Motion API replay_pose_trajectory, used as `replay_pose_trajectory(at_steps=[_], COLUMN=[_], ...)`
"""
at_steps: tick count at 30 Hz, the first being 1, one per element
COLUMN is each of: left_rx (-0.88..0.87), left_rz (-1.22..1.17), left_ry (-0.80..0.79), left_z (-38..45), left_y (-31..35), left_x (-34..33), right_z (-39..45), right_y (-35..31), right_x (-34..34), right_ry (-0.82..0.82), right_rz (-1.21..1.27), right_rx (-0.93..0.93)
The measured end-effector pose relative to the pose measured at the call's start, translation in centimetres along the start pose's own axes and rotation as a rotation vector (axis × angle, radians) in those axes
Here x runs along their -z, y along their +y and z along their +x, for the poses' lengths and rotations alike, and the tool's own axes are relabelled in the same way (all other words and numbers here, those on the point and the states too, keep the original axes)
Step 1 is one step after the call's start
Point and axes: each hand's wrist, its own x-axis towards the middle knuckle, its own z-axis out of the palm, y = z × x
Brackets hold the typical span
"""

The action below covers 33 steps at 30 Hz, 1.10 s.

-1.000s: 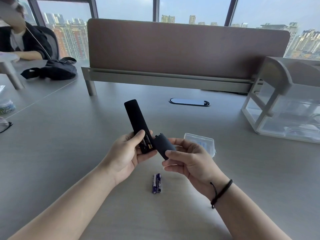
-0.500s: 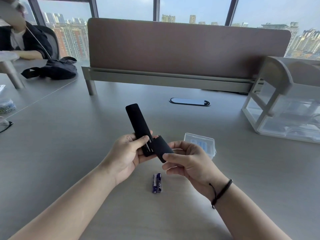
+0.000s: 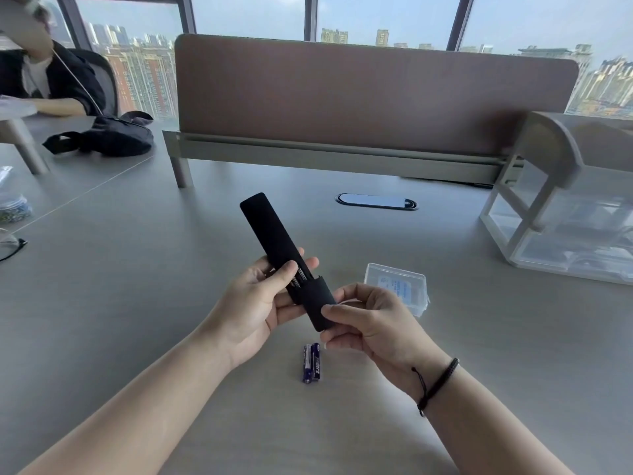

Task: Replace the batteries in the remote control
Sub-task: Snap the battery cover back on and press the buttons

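Left hand point(image 3: 253, 303) grips the black remote control point(image 3: 270, 234) mid-body, thumb laid across its back, far end pointing away and up off the desk point(image 3: 137, 303). Right hand point(image 3: 370, 320) pinches the battery cover point(image 3: 318, 303) between thumb and fingers at the near end of the remote. Cover sits in line with the body but not fully home: a strip of the open compartment shows between cover edge and left thumb, with what looks like cells inside, too small to confirm. Two purple AAA batteries point(image 3: 311, 363) lie side by side on the desk just below the hands, touching each other. Clear plastic battery case point(image 3: 397, 286) sits just beyond the right hand.

Judgement: late stage. Swap looks done, pair on the desk probably the old ones. Left: seat the cover until the gap closes.
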Motion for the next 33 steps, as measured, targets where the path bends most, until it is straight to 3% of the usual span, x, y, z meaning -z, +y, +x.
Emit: replay_pose_trajectory(at_steps=[7,23,33], left_rx=[-0.012,-0.067,-0.077], left_rz=[0.05,0.228,0.277], left_ry=[-0.141,-0.076,-0.056], left_z=[-0.3,-0.7,-0.8], left_y=[-0.3,-0.6,-0.9], left_x=[-0.1,-0.4,-0.7], right_z=[0.2,0.2,0.6], right_y=[0.5,0.8,1.4], right_x=[-0.3,-0.6,-0.6], right_ry=[0.089,0.121,0.17], right_rz=[-0.062,-0.028,-0.154], right_rx=[0.051,0.09,0.119])
